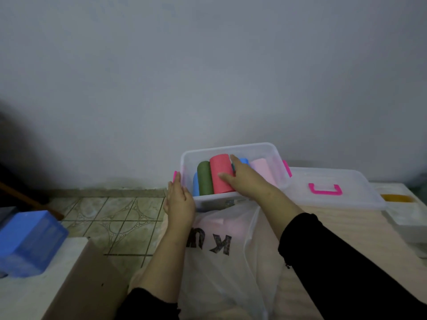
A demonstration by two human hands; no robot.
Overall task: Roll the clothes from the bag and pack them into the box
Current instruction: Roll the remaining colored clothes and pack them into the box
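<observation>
Left hand (179, 199) flat with straight fingers; right hand (242, 179) reaching forward, fingers extended.

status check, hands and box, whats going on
Left hand flat against box side. Right hand on red roll inside. Bag in front, nothing blocking.
</observation>
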